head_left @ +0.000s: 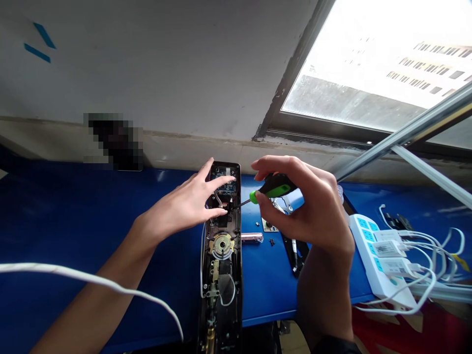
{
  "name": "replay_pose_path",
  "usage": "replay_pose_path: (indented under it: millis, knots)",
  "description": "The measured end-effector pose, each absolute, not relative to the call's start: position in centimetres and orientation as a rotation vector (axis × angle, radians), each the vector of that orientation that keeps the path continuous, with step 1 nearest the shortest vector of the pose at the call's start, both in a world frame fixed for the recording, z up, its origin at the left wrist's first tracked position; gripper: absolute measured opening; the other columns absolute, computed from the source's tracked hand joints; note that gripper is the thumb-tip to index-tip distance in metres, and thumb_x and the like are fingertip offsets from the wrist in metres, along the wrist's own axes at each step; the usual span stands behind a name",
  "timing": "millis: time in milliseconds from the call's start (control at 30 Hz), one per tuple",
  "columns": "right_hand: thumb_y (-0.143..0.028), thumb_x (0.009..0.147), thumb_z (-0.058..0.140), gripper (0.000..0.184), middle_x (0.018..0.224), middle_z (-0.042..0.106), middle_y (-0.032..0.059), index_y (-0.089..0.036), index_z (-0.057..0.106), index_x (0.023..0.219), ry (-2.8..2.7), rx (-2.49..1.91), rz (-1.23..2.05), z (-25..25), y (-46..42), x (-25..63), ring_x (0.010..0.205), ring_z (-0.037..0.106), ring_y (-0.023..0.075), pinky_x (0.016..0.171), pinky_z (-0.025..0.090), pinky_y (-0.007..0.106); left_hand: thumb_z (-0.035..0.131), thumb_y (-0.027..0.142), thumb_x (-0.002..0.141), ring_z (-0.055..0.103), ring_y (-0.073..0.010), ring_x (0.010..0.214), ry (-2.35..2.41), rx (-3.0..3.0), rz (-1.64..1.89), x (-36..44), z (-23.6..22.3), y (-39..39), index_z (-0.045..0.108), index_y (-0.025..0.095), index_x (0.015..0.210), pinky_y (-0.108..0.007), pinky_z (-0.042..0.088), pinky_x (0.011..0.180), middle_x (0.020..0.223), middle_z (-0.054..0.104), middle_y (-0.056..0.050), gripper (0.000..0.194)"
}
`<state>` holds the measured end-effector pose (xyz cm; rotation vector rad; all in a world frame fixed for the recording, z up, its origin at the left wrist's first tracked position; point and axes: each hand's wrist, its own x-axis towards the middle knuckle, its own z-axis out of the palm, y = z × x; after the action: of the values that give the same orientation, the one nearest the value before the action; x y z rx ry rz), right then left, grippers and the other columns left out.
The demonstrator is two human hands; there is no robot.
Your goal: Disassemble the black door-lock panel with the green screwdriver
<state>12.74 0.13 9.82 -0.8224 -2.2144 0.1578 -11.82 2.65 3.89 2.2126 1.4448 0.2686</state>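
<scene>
From here I see the long, black, open housing (236, 275), lying on the shiny blue table (269, 307) under the spread left hand (190, 199). The right hand (313, 201) grasps the green-and-black screwdriver (276, 189), its shaft over the housing. Right of this grip lies the white power strip (376, 265).

The bottom edge cuts off the near end of the long black casing (238, 268), the right grip (315, 209) hides the rear of the screwdriver (275, 190), pixelation masks a dark shape (127, 147) by the wall (177, 142), and some dark bits (272, 242) are too small to identify.
</scene>
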Motion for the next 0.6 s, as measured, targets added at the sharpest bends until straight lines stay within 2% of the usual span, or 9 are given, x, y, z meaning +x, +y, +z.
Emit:
replay_pose_path:
  millis: [133,267,433,600]
  knots:
    - [-0.013,0.089,0.073,0.031,0.091,0.074,-0.0009,-0.024,0.069,0.117,-2.190,-0.861,0.104,9.74,0.07,12.71,0.068,0.067,0.0103,0.065,0.060,0.025,0.072,0.053,0.091,0.039,-0.0452,0.153,1.456,2.206,0.246,-11.74,4.06,2.53,0.036,0.046,0.162,-0.055,0.046,0.119,0.179,-0.009,-0.005,0.079]
    - [-0.010,0.087,0.067,0.044,0.106,0.074,0.0031,-0.024,0.064,0.128,-2.204,-0.855,0.152,9.77,-0.09,12.63,0.082,0.072,0.0156,0.073,0.064,0.031,0.073,0.055,0.089,0.039,-0.0457,0.152,1.443,2.223,0.271,-11.75,3.95,2.61,0.038,0.046,0.161,-0.055,0.046,0.120,0.179,-0.006,-0.003,0.080]
    - [-0.014,0.088,0.075,0.032,0.095,0.073,-0.0001,-0.023,0.068,0.119,-2.178,-0.850,0.111,9.61,0.09,12.66,0.070,0.068,0.0107,0.066,0.061,0.026,0.071,0.056,0.091,0.040,-0.0454,0.152,1.441,2.234,0.275,-11.84,3.71,2.73,0.036,0.046,0.162,-0.055,0.047,0.118,0.179,-0.007,-0.004,0.080]
    - [-0.010,0.086,0.069,0.045,0.107,0.073,0.0028,-0.022,0.063,0.129,-2.206,-0.842,0.142,9.66,0.02,12.66,0.079,0.071,0.0132,0.075,0.062,0.029,0.071,0.056,0.090,0.041,-0.0454,0.152,1.429,2.244,0.288,-11.87,3.66,2.70,0.038,0.045,0.161,-0.054,0.047,0.119,0.179,-0.006,-0.004,0.079]
